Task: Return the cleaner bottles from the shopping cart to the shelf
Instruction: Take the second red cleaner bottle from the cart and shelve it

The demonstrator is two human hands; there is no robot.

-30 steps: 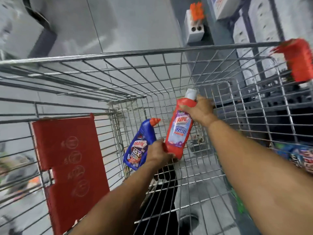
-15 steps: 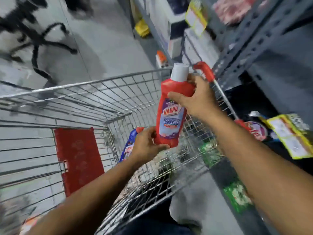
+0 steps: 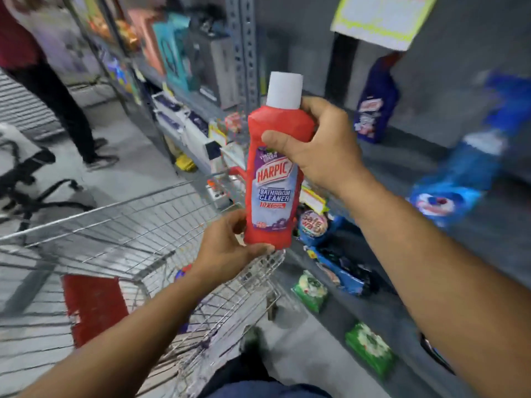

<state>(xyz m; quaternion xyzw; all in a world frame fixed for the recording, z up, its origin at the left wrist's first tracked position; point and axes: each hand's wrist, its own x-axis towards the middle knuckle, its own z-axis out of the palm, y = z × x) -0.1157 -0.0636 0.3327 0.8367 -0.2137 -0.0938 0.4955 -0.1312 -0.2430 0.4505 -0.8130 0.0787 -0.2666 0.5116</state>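
Observation:
A red Harpic bathroom cleaner bottle [image 3: 273, 193] with a white cap is held upright above the cart's right rim. My right hand [image 3: 319, 150] grips its shoulder just below the cap. My left hand [image 3: 227, 248] cups its base. The wire shopping cart [image 3: 120, 222] lies below and to the left, and only a sliver of a blue bottle [image 3: 181, 273] shows inside it behind my left wrist. On the grey shelf [image 3: 425, 116] to the right stands a blue Harpic bottle [image 3: 373, 110]. A blurred blue bottle [image 3: 465, 173] lies further right.
A person [image 3: 48, 81] in dark trousers stands at the far left of the aisle. The cart's red seat flap [image 3: 94, 305] is at lower left. Green packets [image 3: 367, 349] and blue pouches [image 3: 342, 271] fill the low shelves. A yellow-edged price sign [image 3: 382, 18] hangs at top right.
Both hands have lifted the red bottle up out of the cart and toward the shelf on the right. The view has swung up from the cart to the shelving.

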